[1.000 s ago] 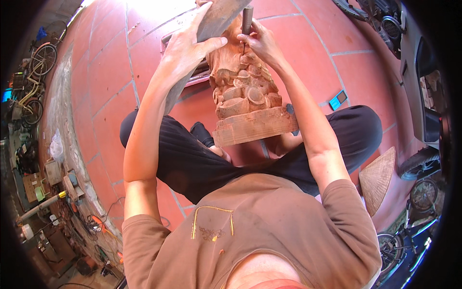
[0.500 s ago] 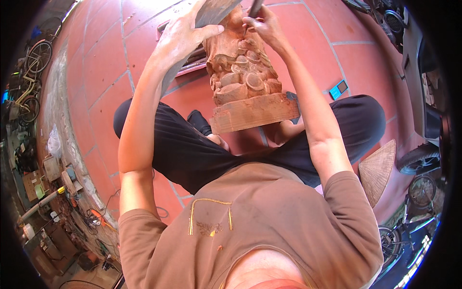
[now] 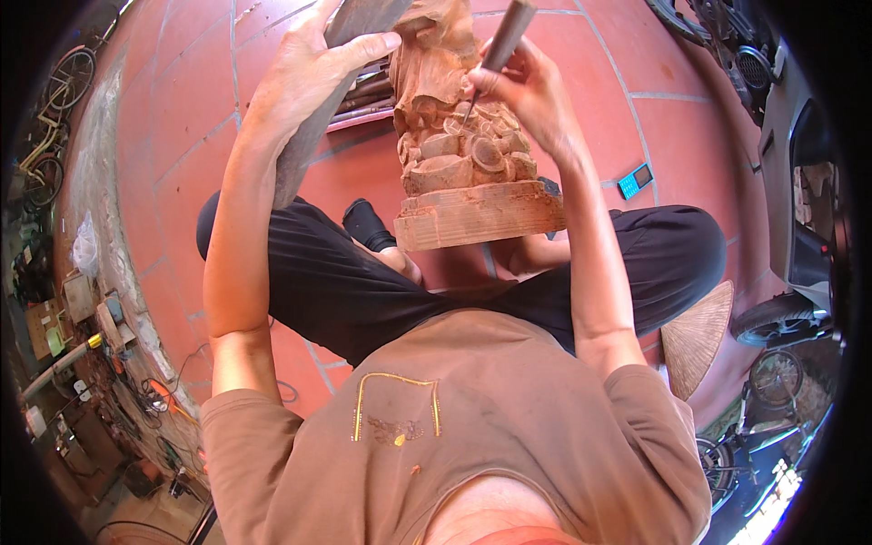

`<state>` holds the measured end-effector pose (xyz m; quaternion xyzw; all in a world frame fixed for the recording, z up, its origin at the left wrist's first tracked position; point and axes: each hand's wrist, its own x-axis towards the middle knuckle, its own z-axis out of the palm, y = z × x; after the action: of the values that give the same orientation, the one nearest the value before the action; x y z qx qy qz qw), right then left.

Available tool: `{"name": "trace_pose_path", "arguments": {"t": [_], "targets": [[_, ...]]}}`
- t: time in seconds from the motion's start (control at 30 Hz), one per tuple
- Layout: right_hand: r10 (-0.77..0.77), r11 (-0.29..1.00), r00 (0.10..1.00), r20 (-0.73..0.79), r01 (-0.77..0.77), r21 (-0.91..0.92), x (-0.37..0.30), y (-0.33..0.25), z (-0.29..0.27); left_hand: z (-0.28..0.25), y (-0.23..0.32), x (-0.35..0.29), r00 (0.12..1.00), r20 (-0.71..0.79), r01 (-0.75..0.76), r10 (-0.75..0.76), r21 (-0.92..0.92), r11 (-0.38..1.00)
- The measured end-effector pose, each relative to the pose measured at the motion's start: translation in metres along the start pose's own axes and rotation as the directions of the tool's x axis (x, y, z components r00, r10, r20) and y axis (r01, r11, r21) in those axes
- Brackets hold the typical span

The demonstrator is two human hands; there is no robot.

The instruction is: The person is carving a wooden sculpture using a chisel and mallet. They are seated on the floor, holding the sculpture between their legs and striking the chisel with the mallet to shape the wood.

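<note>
A reddish-brown wood carving [image 3: 436, 173] stands between my bent legs, its rounded, bumpy reliefs above a plain block base. My right hand [image 3: 536, 95] is closed around a chisel [image 3: 507, 38], whose thin blade slants down to the rounded forms in the carving's middle. On the other side my left hand [image 3: 300, 77] grips a long, flat, greyish wooden club [image 3: 313, 150]. The club's upper end is beside the top of the carving, and its lower end hangs by my left forearm. Some of my left fingers are hidden behind the club.
A tray [image 3: 363, 116] of tools lies left of the carving on red floor tiles. A blue keypad phone [image 3: 635, 182] lies to the right, and a conical hat [image 3: 698, 341] is by my right knee. Motorbikes [image 3: 781, 318] line the right; bicycles [image 3: 68, 91] and clutter fill the left.
My right hand has brought the chisel lower, from the carving's upper part to its middle reliefs. My left hand and the club have shifted left, slightly away from the carving.
</note>
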<state>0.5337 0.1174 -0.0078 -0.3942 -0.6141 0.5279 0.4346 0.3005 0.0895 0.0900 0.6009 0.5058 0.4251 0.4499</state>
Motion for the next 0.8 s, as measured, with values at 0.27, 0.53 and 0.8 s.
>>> {"name": "trace_pose_path", "arguments": {"t": [0.27,0.53,0.8], "targets": [[0.061,0.992,0.995,-0.079,-0.069,-0.103,-0.061,0.001,0.026,0.001,0.015,-0.018,1.000,0.015,0.020,-0.018,-0.081,0.997],[0.021,0.999,0.987,-0.158,-0.016,0.038,-0.072,0.014,0.035,-0.007,-0.009,-0.017,0.983,0.078,-0.170,0.165,0.052,0.984],[0.094,0.996,0.974,-0.204,-0.091,0.024,-0.069,0.021,0.030,0.002,-0.010,-0.022,0.808,0.486,-0.540,0.334,0.383,0.750]]}}
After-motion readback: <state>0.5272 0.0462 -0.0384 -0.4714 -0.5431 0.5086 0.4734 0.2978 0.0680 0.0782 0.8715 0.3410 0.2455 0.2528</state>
